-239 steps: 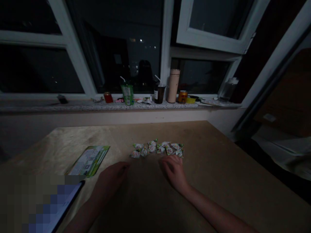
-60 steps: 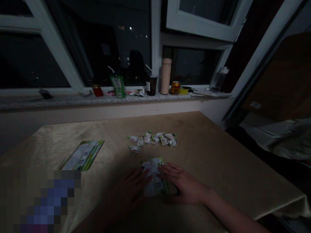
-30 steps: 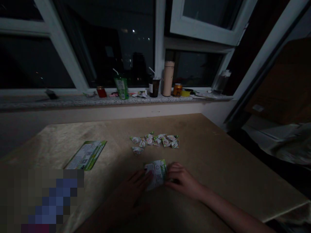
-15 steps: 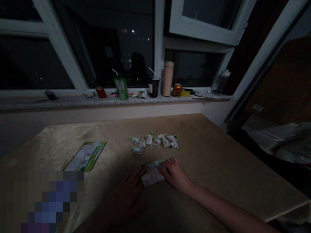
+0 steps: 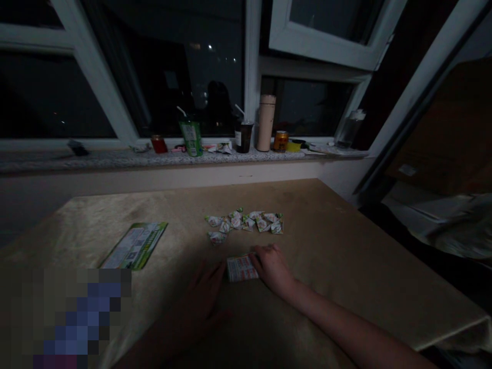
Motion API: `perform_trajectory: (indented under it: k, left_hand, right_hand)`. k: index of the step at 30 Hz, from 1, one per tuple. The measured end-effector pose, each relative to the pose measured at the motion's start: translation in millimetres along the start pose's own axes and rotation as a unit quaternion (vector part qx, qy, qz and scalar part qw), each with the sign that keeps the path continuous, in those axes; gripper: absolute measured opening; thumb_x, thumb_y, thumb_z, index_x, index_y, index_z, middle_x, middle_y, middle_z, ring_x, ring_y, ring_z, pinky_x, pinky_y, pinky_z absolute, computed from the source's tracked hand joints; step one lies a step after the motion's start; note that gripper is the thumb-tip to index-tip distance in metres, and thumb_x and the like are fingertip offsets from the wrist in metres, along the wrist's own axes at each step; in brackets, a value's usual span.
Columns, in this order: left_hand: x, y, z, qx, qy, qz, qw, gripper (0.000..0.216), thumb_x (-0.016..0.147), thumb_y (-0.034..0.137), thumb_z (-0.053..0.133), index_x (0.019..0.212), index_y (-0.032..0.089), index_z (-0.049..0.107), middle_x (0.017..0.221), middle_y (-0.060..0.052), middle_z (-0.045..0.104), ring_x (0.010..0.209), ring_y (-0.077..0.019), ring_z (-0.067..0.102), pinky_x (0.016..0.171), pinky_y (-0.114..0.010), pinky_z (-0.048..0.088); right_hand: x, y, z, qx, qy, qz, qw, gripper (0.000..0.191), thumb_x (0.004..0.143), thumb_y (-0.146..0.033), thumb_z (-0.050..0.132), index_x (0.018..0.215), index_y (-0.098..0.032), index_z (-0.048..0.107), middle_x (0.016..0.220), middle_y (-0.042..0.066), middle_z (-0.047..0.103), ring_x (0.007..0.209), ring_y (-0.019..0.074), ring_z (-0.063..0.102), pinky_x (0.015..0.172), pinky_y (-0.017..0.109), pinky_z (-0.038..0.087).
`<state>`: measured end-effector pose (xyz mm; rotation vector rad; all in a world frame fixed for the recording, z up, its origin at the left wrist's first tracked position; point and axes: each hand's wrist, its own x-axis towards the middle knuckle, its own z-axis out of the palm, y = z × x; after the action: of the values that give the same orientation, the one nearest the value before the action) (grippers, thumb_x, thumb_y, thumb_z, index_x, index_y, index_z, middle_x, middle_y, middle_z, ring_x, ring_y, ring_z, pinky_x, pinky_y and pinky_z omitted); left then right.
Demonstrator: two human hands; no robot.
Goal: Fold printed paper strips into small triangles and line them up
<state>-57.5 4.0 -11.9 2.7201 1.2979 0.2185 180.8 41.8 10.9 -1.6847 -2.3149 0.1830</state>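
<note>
bearing seemingly reddish print, the pale packet (image 5: 242, 268) is oblong.

We look through a single camera worn on the head, facing forward and down over the broad tan table with a soft sheen (image 5: 326, 256). Nearest us, the bare forearms (image 5: 342, 323) rise from the bottom edge to the bare left hand (image 5: 203, 289) and bare right hand (image 5: 273, 269), low in our view. Farther off, we face the speckled grey stone windowsill (image 5: 154, 161) and, above it, the tall pale-framed window (image 5: 251, 66).
</note>
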Motion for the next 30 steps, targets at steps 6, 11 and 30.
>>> perform_trajectory:
  k: [6, 11, 30]
  left_hand:
    - [3.8, 7.7, -11.1, -0.005, 0.057, 0.032, 0.998, 0.086, 0.089, 0.043, 0.055, 0.150, 0.021, -0.002, 0.155, -0.013, 0.013, 0.138, -0.0355, 0.019, 0.108, -0.053, 0.026]
    - [3.6, 24.1, -13.5, -0.029, -0.010, 0.111, 0.993, 0.092, 0.086, 0.056, 0.054, 0.150, 0.023, -0.003, 0.155, -0.011, 0.016, 0.138, -0.0328, 0.020, 0.111, -0.052, 0.020]
    - [7.4, 34.3, -6.9, -0.030, -0.021, 0.074, 0.997, 0.089, 0.086, 0.048, 0.055, 0.150, 0.022, 0.001, 0.155, -0.009, 0.014, 0.140, -0.0336, 0.015, 0.111, -0.051, 0.020]
  right_hand:
    - [-2.2, 0.3, 0.8, 0.019, 0.016, 0.003, 1.000, 0.020, 0.095, -0.024, 0.044, 0.088, -0.017, 0.061, 0.085, 0.007, 0.070, 0.082, 0.0189, 0.064, 0.080, 0.028, 0.036]
    - [-2.5, 2.1, 3.9, 0.034, 0.028, -0.001, 0.999, 0.020, 0.095, -0.023, 0.043, 0.089, -0.017, 0.061, 0.082, 0.007, 0.069, 0.081, 0.0186, 0.064, 0.078, 0.027, 0.037]
    - [1.7, 4.5, 7.8, 0.067, 0.005, 0.024, 0.997, 0.031, 0.092, -0.019, 0.043, 0.119, -0.021, 0.058, 0.097, 0.008, 0.070, 0.092, 0.0193, 0.065, 0.078, 0.025, 0.043]
